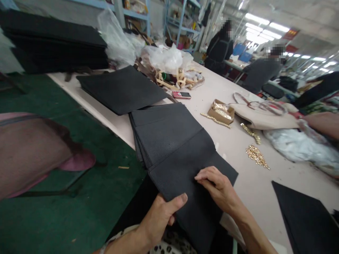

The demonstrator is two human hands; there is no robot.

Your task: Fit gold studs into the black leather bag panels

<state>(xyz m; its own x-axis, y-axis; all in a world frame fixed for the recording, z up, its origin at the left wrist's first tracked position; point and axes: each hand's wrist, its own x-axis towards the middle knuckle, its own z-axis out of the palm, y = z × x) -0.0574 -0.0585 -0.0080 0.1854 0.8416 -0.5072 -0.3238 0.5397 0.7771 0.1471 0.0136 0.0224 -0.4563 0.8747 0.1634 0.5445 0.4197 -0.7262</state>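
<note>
A black sheet [185, 173] lies tilted over the table's near edge and hangs down toward my lap. My left hand [164, 211] grips its lower left edge, thumb on top and fingers beneath. Over the sheet's right part is my right hand [218, 183], its fingers drawn together at the surface; whether anything is between them is too small to tell. Just beyond, a stack of black sheets [166, 127] rests on the table with its edges fanned at the left. Another black stack [124, 88] sits behind it.
The pale table [209, 81] holds a red phone [181, 95], a small box of gold chains [221, 112], loose gold pieces [256, 156], plastic bags and a black sheet [307, 218] at right. A covered chair [34, 155] stands left. Two people are in the background.
</note>
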